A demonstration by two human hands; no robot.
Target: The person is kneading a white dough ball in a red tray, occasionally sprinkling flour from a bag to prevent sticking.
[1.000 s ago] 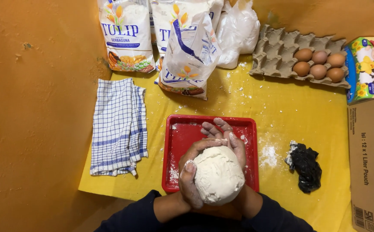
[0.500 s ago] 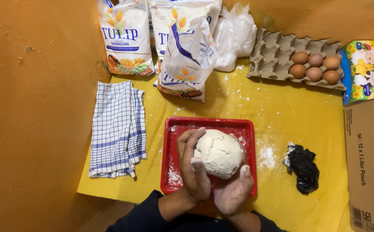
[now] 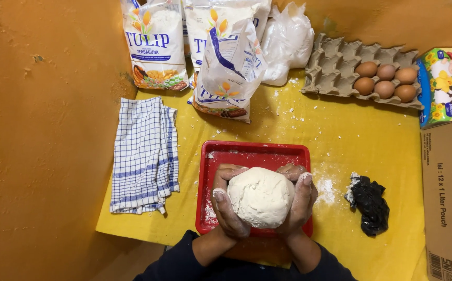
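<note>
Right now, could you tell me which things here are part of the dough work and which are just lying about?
In use:
left hand
right hand
dough ball
red tray

Lying about:
flour bags
egg carton
checked cloth
crumpled black bag
cardboard box

Orange plaster walls (image 3: 44, 130) close in on the left and behind, scuffed and pitted near the corner. A yellow sheet (image 3: 340, 140) covers the tabletop, dusted white in spots. The light is warm and even, with soft shadows.
</note>
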